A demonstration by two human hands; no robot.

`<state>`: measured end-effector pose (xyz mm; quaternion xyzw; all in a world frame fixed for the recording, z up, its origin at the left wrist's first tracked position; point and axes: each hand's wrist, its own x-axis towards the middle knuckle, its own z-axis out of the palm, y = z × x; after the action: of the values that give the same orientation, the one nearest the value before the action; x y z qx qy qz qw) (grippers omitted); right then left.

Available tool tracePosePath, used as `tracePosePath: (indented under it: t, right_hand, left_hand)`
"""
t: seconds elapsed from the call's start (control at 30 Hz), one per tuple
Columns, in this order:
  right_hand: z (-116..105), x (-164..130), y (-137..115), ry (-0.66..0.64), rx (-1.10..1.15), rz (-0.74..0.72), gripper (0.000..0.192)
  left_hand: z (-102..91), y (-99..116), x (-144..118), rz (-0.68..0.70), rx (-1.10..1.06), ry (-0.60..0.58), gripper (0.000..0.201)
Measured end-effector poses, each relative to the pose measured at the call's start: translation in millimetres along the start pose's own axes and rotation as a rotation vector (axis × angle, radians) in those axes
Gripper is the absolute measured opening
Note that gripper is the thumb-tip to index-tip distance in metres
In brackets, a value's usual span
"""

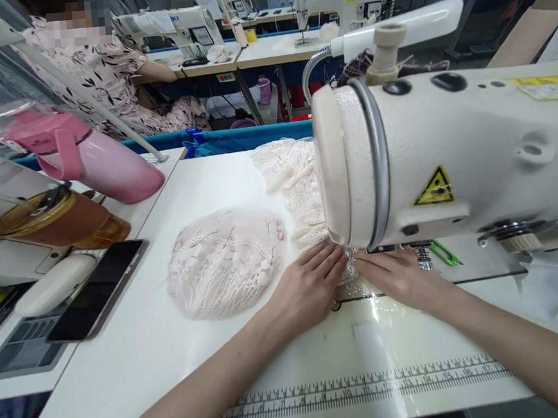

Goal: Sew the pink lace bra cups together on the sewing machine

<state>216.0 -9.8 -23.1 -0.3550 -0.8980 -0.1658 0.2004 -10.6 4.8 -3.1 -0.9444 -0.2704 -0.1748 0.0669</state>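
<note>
My left hand [309, 284] lies flat on the white table, fingers pressing a strip of cream lace [302, 194] just in front of the sewing machine head [448, 150]. My right hand [395, 274] rests palm down beside it, under the machine head, fingertips on the same lace near the needle area, which the head hides. The lace strip runs away from my hands toward the table's far edge. A rounded pile of pale lace pieces [225, 261] sits to the left of my left hand, untouched.
A pink flask [91, 156], a brown lidded cup [52, 220] and a dark phone [101, 287] lie at the left. Green snips [444, 254] rest beside the machine. A ruler strip [370, 385] runs along the near table edge. A person sits at another machine behind.
</note>
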Motion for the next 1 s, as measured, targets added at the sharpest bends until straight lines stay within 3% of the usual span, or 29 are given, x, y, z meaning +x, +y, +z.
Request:
tracePosePath:
  t: [0.1, 0.23, 0.37, 0.53, 1.0]
  right_hand:
    - [-5.7, 7.0, -5.7, 0.024, -0.042, -0.054, 0.026]
    - [-11.3, 13.6, -11.8, 0.073, -0.033, -0.019, 0.029]
    - [-9.2, 12.3, -12.5, 0.035, -0.028, -0.002, 0.028]
    - [-1.9, 6.5, -6.8, 0.010, 0.050, -0.012, 0.027]
    - [2.5, 2.1, -4.1, -0.009, 0.122, 0.017, 0.029]
  left_hand:
    - [-0.8, -3.2, 0.5, 0.008, 0.022, 0.001, 0.037]
    - [1.5, -2.8, 0.5, 0.007, 0.037, 0.011, 0.034]
    - [0.3, 0.0, 2.6, -0.023, 0.045, 0.030, 0.032]
    - [-1.2, 0.5, 3.7, 0.033, 0.048, 0.081, 0.027]
    - [6.0, 4.0, 3.5, 0.004, 0.082, 0.082, 0.026]
